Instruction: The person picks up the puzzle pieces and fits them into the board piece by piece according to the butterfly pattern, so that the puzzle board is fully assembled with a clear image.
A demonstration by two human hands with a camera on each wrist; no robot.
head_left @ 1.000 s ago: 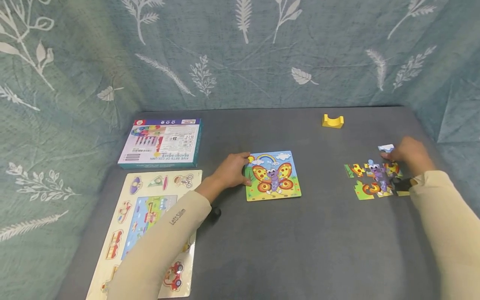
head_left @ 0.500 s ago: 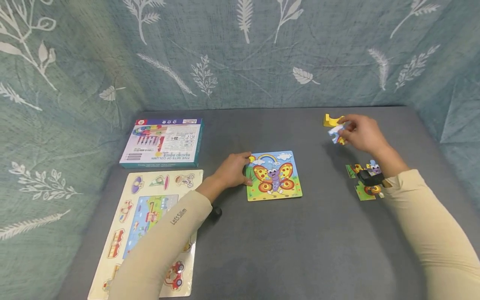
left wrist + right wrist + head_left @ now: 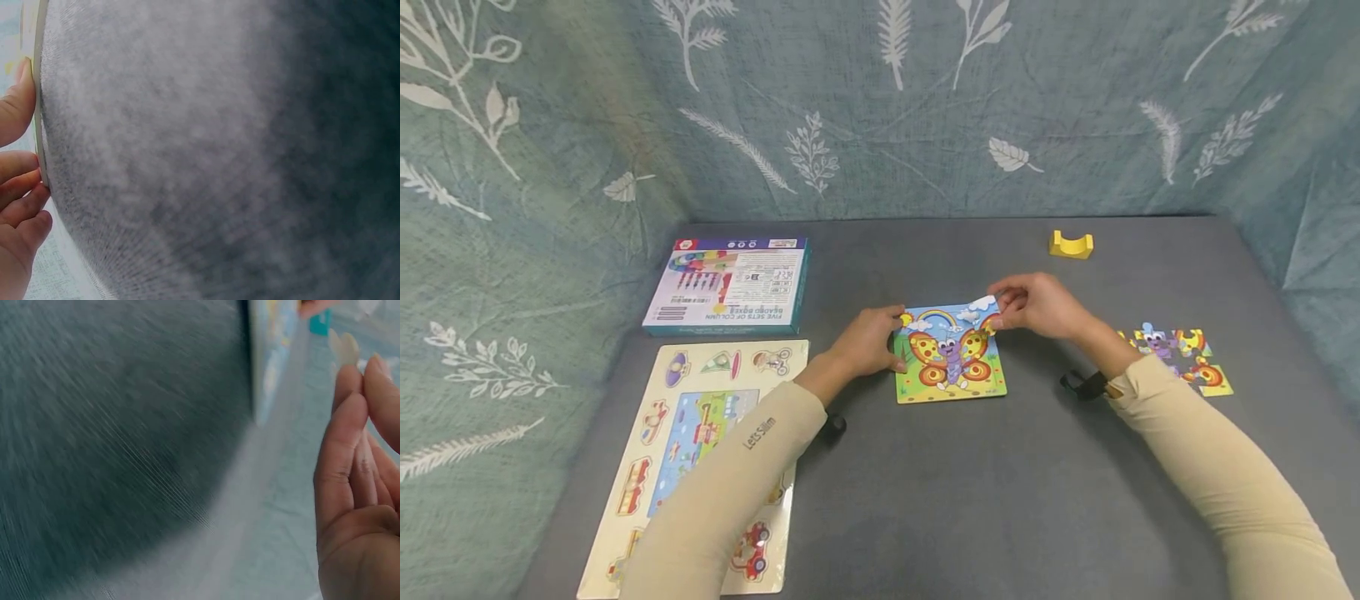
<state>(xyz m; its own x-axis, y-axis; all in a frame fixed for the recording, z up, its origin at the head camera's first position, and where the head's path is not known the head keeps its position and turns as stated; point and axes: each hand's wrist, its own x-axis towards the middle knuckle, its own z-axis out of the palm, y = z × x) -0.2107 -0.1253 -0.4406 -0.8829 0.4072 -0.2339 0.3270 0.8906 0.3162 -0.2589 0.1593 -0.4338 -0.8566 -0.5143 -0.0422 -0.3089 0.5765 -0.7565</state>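
A square butterfly puzzle board lies mid-table. My left hand holds its left edge, thumb and fingers set apart along it; in the left wrist view the left hand touches the board's rim. Between thumb and fingers, my right hand pinches a jigsaw piece with a white cloud and some yellow wing, over the board's upper right corner. In the right wrist view, the piece shows its pale side at the fingertips. Several loose jigsaw pieces lie to the right, partly hidden by the right forearm.
A yellow cradle-shaped block stands at the back right. A flat box lies at the back left. In front of it is a large wooden vehicle puzzle, partly under the left sleeve. A leaf-patterned cloth hangs behind the table.
My right hand has lifted a cloud piece from the loose pieces at the right and carried it left to the board's upper right corner. The left hand has stayed at the board's edge.
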